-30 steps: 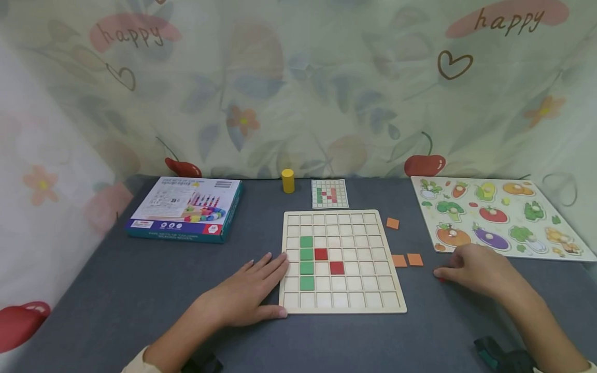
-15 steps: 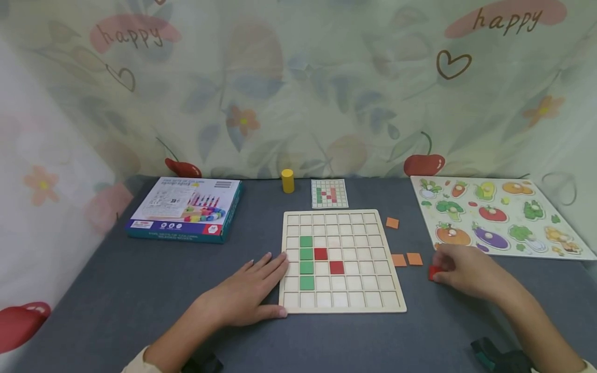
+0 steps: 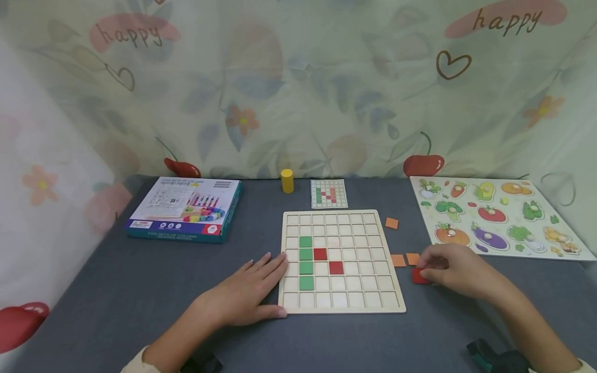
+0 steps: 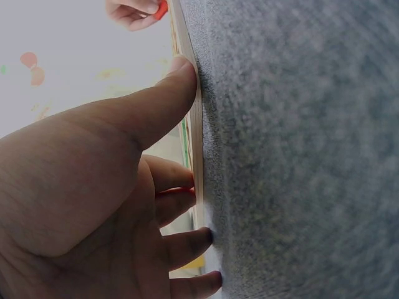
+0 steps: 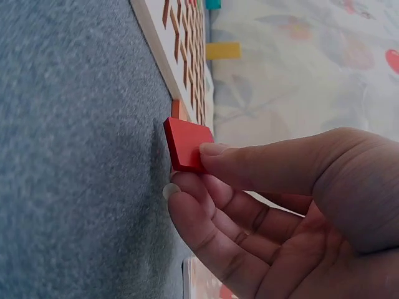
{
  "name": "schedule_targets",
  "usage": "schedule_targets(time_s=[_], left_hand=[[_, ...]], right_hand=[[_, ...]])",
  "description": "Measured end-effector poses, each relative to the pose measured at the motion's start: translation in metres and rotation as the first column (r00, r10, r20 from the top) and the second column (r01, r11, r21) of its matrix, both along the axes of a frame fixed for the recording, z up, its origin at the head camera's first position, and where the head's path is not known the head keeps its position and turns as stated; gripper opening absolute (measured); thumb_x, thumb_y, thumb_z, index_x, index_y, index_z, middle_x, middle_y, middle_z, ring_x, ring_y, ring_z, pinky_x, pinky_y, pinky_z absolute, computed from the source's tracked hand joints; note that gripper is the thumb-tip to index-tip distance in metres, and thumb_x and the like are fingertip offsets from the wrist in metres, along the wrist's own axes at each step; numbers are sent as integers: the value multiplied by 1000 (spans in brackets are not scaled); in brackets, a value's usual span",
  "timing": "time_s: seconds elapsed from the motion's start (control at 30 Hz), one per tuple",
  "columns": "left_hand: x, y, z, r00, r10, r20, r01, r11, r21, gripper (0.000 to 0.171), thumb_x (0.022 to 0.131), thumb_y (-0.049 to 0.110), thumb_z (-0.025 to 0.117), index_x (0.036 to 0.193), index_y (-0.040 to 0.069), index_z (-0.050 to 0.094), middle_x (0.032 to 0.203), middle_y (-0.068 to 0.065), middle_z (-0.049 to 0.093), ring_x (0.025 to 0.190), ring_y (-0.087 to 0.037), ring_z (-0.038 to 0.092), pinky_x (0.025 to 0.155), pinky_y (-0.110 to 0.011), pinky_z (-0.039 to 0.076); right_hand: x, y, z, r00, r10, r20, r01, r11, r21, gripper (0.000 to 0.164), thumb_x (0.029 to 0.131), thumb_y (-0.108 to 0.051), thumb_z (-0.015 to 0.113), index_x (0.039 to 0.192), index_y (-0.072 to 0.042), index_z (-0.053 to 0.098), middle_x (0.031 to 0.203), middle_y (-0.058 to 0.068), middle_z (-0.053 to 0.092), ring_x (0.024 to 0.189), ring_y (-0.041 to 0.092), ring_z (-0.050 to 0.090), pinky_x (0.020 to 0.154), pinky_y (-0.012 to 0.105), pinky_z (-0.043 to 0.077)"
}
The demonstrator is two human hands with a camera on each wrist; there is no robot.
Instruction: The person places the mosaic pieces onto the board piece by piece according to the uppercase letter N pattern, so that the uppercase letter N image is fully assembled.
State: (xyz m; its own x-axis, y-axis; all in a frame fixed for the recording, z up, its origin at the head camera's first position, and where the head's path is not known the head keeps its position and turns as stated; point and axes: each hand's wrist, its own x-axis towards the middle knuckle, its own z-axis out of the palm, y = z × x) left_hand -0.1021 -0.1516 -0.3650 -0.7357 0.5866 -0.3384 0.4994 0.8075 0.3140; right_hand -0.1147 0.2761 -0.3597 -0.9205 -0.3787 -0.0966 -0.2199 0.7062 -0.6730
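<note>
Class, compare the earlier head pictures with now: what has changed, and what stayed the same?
The right hand, pinching a red tile, moved left toward the grid board; more of the tile shows now. The hand now partly covers one orange tile. The left hand stayed at the board's left edge; the board's four green tiles and two red tiles stayed put.

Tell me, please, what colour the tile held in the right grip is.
The tile is red, seen best in the right wrist view.
</note>
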Motion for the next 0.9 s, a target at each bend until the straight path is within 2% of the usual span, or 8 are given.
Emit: schedule_targets(time_s=[0.33,0.67,0.9], left_hand=[[0,0,2,1000,-2,5,2,1000,4,96,90,67,57,162,16,19,167,-1,17,152,-31,12,116,-59,19],[0,0,0,1000,-1,3,1,1000,1,96,90,68,57,162,16,20,167,-1,16,152,-31,11,116,-59,19],[0,0,0,1000,-1,0,1,1000,5,96,90,68,57,162,16,20,167,-1,17,152,-31,12,115,-60,20]], right_hand=[[-1,-14,4,1000,7,-16,-7,1000,-26,11,86,-4,77,94,-6,71,86,-1,66,70,11,62,62,26,56],[-4,-40,7,998,49,-29,-51,997,-56,9,86,-5,77,90,-11,72,80,-5,66,65,10,60,60,27,52],[-7,-61,8,994,88,-58,-89,996,-11,11,85,-5,76,87,-15,72,76,-9,64,67,10,57,60,27,48]])
